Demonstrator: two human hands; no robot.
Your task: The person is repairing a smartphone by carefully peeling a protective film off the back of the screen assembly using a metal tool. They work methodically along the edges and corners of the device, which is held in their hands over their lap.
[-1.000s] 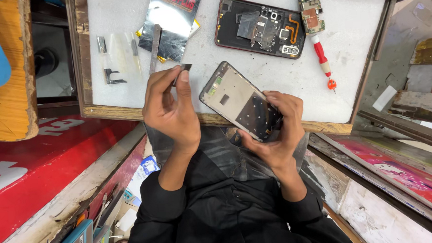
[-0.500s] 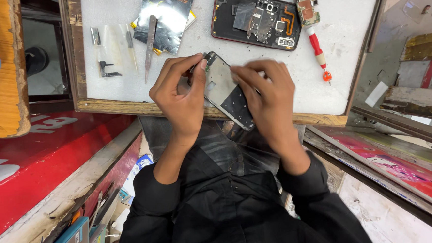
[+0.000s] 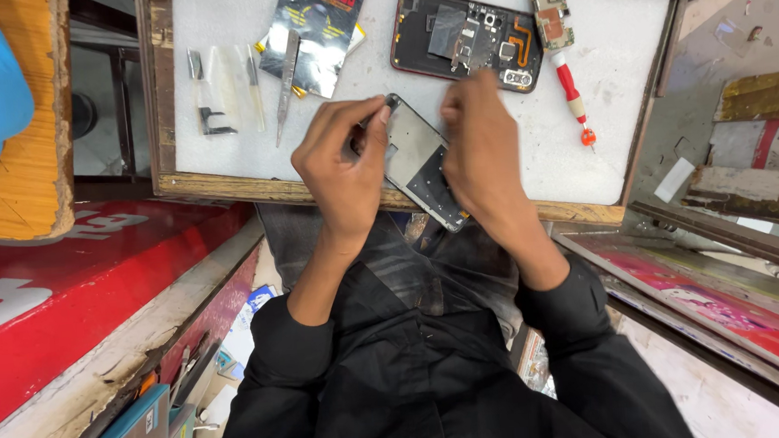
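Note:
My left hand (image 3: 344, 162) and my right hand (image 3: 477, 148) both hold a phone screen panel (image 3: 417, 160) over the front edge of a white work mat (image 3: 604, 65). The panel is tilted, with its inner metal side facing up. My left fingers pinch its upper left corner. My right hand covers its right edge. Beyond my hands lies an opened phone body (image 3: 464, 37) with its boards and an orange flex cable exposed.
A red-handled screwdriver (image 3: 570, 98) and a small circuit board (image 3: 549, 13) lie at the right of the mat. Tweezers (image 3: 286, 82), a dark foil packet (image 3: 319, 32) and small metal tools (image 3: 209, 91) lie at the left. A wooden frame (image 3: 228, 187) borders the mat.
My right hand turned over and now lies on top of the panel instead of cradling it from below. The panel moved up toward the mat and my left fingers took hold of its corner.

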